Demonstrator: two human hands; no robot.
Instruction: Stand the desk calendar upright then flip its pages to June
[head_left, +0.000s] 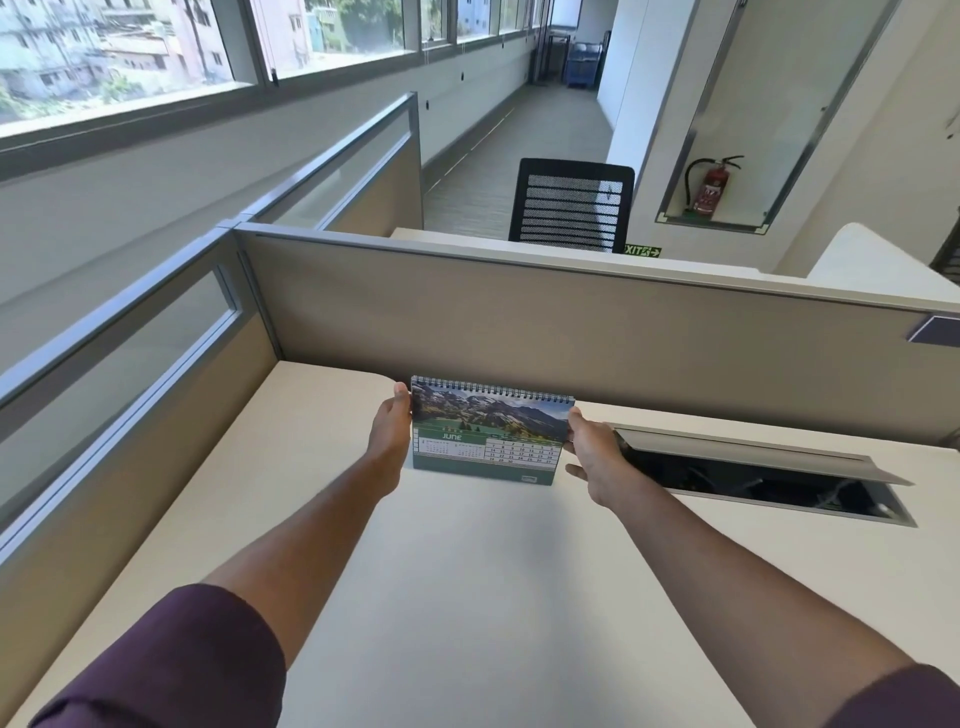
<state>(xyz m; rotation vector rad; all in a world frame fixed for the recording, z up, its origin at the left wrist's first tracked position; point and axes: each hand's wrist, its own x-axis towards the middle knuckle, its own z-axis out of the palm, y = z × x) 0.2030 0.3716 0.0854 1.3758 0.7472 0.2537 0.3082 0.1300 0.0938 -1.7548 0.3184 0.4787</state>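
Note:
The desk calendar stands upright on the cream desk, spiral binding on top. Its front page shows a mountain photo above a green band reading JUNE and a date grid. My left hand grips the calendar's left edge, thumb near the top corner. My right hand holds the right edge, fingers spread downward beside it. Both forearms reach forward from dark purple sleeves.
An open cable hatch with a raised metal lid is set into the desk right of the calendar. Beige partition panels close the desk at the back and left. A black mesh chair stands beyond the partition.

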